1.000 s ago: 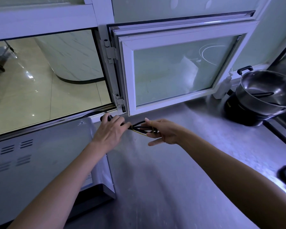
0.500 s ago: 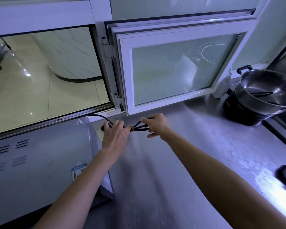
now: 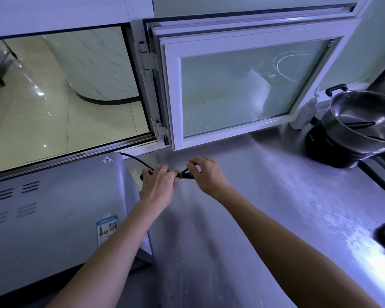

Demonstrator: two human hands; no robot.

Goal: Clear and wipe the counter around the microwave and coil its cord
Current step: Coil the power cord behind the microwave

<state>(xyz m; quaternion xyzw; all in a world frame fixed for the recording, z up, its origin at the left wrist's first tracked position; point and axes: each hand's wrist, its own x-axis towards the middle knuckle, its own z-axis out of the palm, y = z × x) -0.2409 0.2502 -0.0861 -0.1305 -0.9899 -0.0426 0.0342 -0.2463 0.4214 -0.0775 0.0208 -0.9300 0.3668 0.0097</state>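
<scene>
Head view: both hands meet over the steel tabletop (image 3: 265,207), just right of the microwave (image 3: 53,218) and below the open window sash (image 3: 242,90). The black cord (image 3: 138,160) runs from behind the microwave's back corner into the left hand (image 3: 158,185), whose fingers are curled over it. A bundled loop of the same cord, bound by a yellow band (image 3: 181,175), spans the short gap to the right hand (image 3: 206,174), which pinches the loop's far end between thumb and fingertips. A steel pot (image 3: 365,121) stands well apart at the right.
</scene>
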